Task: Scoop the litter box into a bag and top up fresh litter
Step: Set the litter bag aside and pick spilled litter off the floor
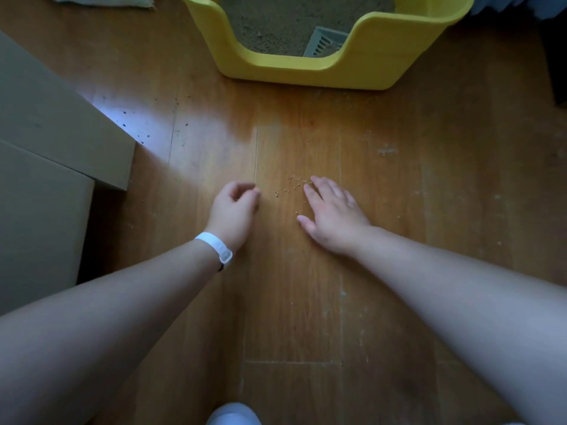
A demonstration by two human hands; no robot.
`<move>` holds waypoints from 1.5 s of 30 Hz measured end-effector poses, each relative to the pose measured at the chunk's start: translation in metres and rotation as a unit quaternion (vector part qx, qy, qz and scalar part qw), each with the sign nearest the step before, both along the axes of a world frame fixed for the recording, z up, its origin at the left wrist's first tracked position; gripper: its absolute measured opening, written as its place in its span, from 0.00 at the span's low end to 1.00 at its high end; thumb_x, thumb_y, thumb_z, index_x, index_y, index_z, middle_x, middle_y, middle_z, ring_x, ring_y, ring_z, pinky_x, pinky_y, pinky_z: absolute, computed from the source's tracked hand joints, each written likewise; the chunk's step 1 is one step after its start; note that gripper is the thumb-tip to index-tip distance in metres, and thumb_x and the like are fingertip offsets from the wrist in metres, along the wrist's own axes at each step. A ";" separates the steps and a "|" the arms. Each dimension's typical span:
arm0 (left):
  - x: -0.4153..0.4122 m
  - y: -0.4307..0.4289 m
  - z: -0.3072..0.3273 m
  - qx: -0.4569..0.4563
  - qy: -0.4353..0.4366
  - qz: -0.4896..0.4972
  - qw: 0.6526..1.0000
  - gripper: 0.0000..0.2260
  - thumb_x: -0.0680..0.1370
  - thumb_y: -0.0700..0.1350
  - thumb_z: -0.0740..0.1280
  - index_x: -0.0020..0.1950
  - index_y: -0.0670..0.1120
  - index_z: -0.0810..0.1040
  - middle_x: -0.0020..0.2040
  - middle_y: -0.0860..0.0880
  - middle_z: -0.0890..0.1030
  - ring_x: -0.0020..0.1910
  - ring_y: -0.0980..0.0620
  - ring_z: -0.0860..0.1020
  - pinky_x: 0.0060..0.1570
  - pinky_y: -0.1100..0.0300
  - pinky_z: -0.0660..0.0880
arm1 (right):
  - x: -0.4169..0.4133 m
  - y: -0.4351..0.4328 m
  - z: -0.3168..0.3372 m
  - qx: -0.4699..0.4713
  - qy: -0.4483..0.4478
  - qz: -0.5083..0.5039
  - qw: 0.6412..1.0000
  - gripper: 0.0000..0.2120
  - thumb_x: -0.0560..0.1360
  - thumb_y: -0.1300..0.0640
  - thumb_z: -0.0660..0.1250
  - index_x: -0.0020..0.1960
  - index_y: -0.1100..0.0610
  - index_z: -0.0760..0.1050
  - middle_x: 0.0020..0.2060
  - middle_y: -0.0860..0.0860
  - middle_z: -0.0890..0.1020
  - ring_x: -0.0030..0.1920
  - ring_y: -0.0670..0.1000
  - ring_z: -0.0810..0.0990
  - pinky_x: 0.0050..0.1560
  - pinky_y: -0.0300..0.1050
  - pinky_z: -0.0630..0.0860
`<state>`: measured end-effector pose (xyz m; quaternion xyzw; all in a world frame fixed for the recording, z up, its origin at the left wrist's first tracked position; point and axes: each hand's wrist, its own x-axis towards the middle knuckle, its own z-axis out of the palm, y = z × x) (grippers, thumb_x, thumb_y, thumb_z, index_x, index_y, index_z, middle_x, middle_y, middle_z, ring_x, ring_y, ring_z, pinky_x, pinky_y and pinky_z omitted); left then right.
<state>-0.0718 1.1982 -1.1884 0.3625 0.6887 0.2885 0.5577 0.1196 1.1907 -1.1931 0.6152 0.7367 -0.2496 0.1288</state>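
Note:
A yellow litter box (306, 72) stands on the wooden floor at the top, its low entry facing me. It holds beige litter (276, 26), and a grey slotted scoop (325, 42) lies in it at the front right. Spilled litter grains (291, 187) are scattered on the floor between my hands. My left hand (234, 210) rests on its side with the fingers curled into a cup, and a grain shows inside the curl. My right hand (333, 216) lies flat on the floor with straight fingers, the fingertips among the grains.
Cardboard boxes (55, 124) fill the left side. The edge of a white bag (122, 0) lies at the top left. A dark object (557, 56) stands at the right edge. More grains and dust speckle the wooden floor (383, 151).

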 end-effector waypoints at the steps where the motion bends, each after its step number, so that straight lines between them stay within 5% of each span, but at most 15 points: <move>1: 0.001 0.007 0.000 -0.034 -0.057 0.051 0.996 0.06 0.80 0.46 0.62 0.53 0.48 0.78 0.51 0.47 0.81 0.52 0.50 0.80 0.53 0.58 0.74 | -0.004 -0.001 -0.001 0.000 0.003 -0.001 1.000 0.33 0.81 0.42 0.55 0.79 0.56 0.49 0.79 0.52 0.48 0.78 0.54 0.46 0.76 0.51 0.45; 6: -0.005 0.019 -0.002 -0.104 -0.217 0.133 0.961 0.15 0.82 0.52 0.56 0.53 0.45 0.77 0.53 0.44 0.82 0.54 0.48 0.81 0.55 0.55 0.75 | -0.017 -0.002 -0.007 0.010 0.022 -0.015 1.000 0.32 0.81 0.45 0.56 0.79 0.56 0.49 0.79 0.52 0.49 0.78 0.54 0.47 0.76 0.50 0.45; 14: 0.011 0.016 -0.001 -0.080 -0.226 0.104 0.965 0.16 0.82 0.53 0.56 0.54 0.45 0.78 0.58 0.45 0.81 0.60 0.51 0.78 0.66 0.55 0.68 | -0.008 0.004 -0.016 0.022 0.013 -0.089 0.996 0.38 0.80 0.35 0.46 0.79 0.56 0.37 0.79 0.51 0.38 0.78 0.50 0.37 0.77 0.51 0.39; 20: 0.024 0.012 -0.007 -0.031 -0.220 0.038 0.974 0.23 0.84 0.54 0.53 0.72 0.39 0.67 0.70 0.43 0.72 0.68 0.52 0.72 0.69 0.60 0.65 | -0.003 -0.013 -0.023 -0.010 0.009 0.061 0.998 0.40 0.78 0.32 0.42 0.78 0.56 0.33 0.77 0.50 0.33 0.77 0.49 0.33 0.77 0.56 0.38; 24: 0.031 0.003 -0.018 0.017 -0.170 -0.095 0.981 0.20 0.80 0.63 0.56 0.63 0.53 0.74 0.64 0.57 0.77 0.65 0.62 0.72 0.71 0.59 0.64 | 0.007 -0.027 -0.023 0.013 0.011 0.003 1.000 0.39 0.79 0.33 0.43 0.78 0.56 0.34 0.77 0.50 0.34 0.77 0.48 0.33 0.77 0.54 0.36; 27: 0.028 -0.007 -0.022 0.081 -0.062 -0.200 0.975 0.30 0.75 0.66 0.57 0.72 0.52 0.68 0.72 0.53 0.70 0.71 0.61 0.66 0.72 0.61 0.60 | 0.011 -0.046 -0.025 0.013 -0.011 -0.008 1.000 0.39 0.79 0.34 0.43 0.79 0.57 0.35 0.78 0.51 0.35 0.77 0.49 0.33 0.77 0.55 0.36; 30: 0.017 -0.009 -0.019 0.169 0.096 -0.288 0.938 0.34 0.75 0.64 0.54 0.78 0.48 0.61 0.77 0.52 0.62 0.75 0.61 0.58 0.73 0.64 0.55 | 0.003 -0.057 -0.028 0.003 -0.013 -0.003 1.000 0.40 0.79 0.33 0.44 0.78 0.57 0.35 0.78 0.51 0.34 0.77 0.50 0.33 0.76 0.55 0.36; 35: -0.002 -0.006 -0.037 0.178 0.359 -0.484 0.778 0.42 0.74 0.71 0.43 0.80 0.45 0.47 0.80 0.48 0.45 0.79 0.53 0.41 0.76 0.53 0.42 | -0.018 -0.050 -0.029 0.013 0.018 0.019 1.000 0.39 0.80 0.36 0.48 0.79 0.56 0.36 0.77 0.50 0.34 0.77 0.49 0.32 0.76 0.56 0.34; 40: 0.003 0.000 -0.044 0.205 0.390 -0.540 0.717 0.44 0.74 0.73 0.37 0.80 0.44 0.42 0.80 0.47 0.41 0.78 0.50 0.38 0.77 0.50 0.43 | -0.007 -0.054 -0.028 0.036 0.017 0.048 0.998 0.37 0.80 0.37 0.49 0.79 0.56 0.40 0.79 0.51 0.39 0.78 0.50 0.37 0.77 0.58 0.38; 45: 0.018 0.013 -0.048 0.233 0.367 -0.555 0.709 0.44 0.74 0.72 0.39 0.79 0.42 0.42 0.80 0.45 0.42 0.78 0.50 0.40 0.77 0.51 0.42 | 0.007 -0.069 -0.033 0.022 -0.003 0.163 0.986 0.36 0.78 0.37 0.46 0.78 0.58 0.57 0.78 0.55 0.58 0.78 0.55 0.54 0.75 0.63 0.54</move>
